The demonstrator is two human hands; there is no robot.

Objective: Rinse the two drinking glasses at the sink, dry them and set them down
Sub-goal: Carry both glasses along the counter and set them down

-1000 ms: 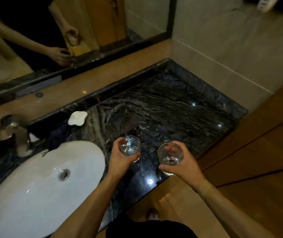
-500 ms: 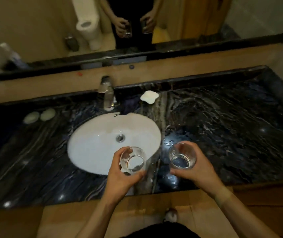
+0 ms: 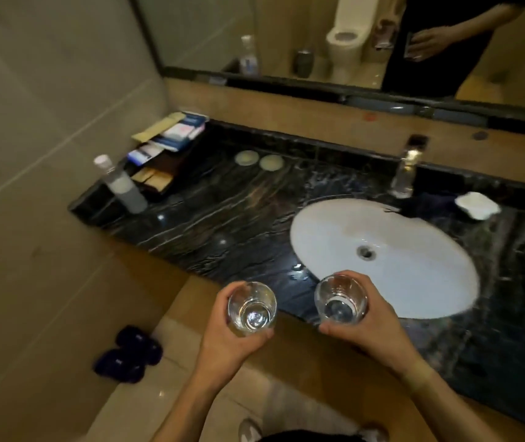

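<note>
Each of my hands holds one clear drinking glass upright in front of the counter. My left hand [image 3: 226, 339] grips the left glass [image 3: 251, 307], which hangs over the counter's front edge and the floor. My right hand [image 3: 379, 327] grips the right glass [image 3: 341, 299] just at the near left rim of the white oval sink [image 3: 414, 282]. The chrome tap [image 3: 404, 173] stands behind the sink, with no water running that I can see. Both glasses look empty.
The dark marble counter [image 3: 223, 215] carries a clear bottle [image 3: 121, 183] and a tray of packets [image 3: 165, 145] at the far left, two round coasters [image 3: 259, 159], and a white soap dish [image 3: 476, 204] right of the tap. Dark slippers [image 3: 127, 355] lie on the floor. A mirror runs along the back.
My view has swung left along the counter, so the sink now lies to the right. Both hands have kept their glasses and stayed side by side.
</note>
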